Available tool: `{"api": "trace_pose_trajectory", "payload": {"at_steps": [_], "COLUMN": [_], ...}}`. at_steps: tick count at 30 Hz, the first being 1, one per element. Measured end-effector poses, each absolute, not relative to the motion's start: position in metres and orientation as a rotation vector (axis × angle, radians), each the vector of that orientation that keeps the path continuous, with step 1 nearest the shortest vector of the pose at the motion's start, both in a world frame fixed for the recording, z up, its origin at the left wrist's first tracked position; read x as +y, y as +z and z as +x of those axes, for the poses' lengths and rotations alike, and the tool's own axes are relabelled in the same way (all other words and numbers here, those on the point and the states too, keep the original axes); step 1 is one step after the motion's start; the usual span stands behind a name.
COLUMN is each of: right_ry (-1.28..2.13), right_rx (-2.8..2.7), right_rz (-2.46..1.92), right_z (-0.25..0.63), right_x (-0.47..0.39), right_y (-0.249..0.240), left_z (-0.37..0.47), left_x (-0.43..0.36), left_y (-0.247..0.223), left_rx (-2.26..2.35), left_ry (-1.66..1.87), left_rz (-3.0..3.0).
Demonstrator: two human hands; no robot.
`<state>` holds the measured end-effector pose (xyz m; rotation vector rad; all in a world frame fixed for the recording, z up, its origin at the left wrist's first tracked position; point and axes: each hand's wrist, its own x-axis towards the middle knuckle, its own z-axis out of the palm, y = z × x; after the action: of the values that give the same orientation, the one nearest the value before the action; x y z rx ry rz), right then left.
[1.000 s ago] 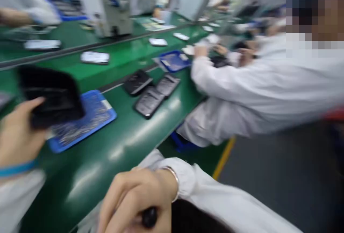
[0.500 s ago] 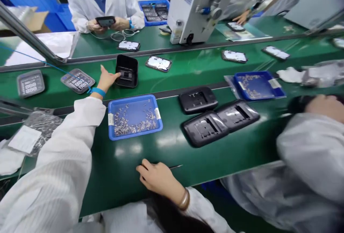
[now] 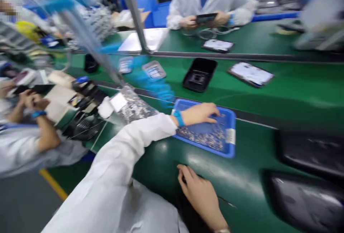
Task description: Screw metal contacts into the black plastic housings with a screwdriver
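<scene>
My left hand [image 3: 202, 113], with a blue wrist strap, hovers over or rests in the blue tray [image 3: 231, 150]; its fingers curl downward, and their tips are blurred. Small metal parts [image 3: 206, 138] lie in that tray. Nearer to me, my right hand [image 3: 200, 190] lies on the green table [image 3: 161, 165] with its fingers bent around something dark, and a thin metal tool [image 3: 227, 202] sticks out beside it. An open black case [image 3: 200, 74] and a white-faced unit [image 3: 250, 73] are on the green belt beyond the tray.
Black housings [image 3: 309, 197] lie at the right. A plastic bag of parts [image 3: 134, 106] is left of the tray. Metal posts [image 3: 135, 14] and a blurred blue coil [image 3: 156, 82] cross the left side. People sit opposite and at far left.
The view has swung to the left. My left hand has let go of the black case and moved back over the blue tray. My right hand is still on the table with the tool.
</scene>
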<state>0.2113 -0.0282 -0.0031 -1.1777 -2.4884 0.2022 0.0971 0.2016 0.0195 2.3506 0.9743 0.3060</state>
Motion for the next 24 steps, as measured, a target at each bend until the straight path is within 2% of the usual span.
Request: {"api": "trace_pose_trajectory", "payload": {"at_steps": [4,7,15,20,24], "right_ry": [0.108,0.137,0.194,-0.011,-0.147], "right_rx": [-2.549,-2.557,-2.581,-2.076,-1.715], "right_rz": [-1.032,-1.023,-1.031,-1.683,-2.059], "right_z": [0.218,0.219,0.249,0.305,0.333], "right_x": [-0.029,-0.032,-0.041,-0.031,-0.02], "right_y": [-0.004,-0.003,0.008,0.012,0.006], "left_z": [0.109,0.109,0.073,0.06,0.054], "left_x": [0.21,0.2,0.105,0.038,0.03], "left_y": [0.012,0.024,0.063,0.04,0.024], "left_rx": [1.039,1.082,1.007,1.07,1.205], "left_ry": [0.225,0.293,0.655,0.699,0.7], "left_rz": [2.316,2.272,1.783,1.707,1.468]}}
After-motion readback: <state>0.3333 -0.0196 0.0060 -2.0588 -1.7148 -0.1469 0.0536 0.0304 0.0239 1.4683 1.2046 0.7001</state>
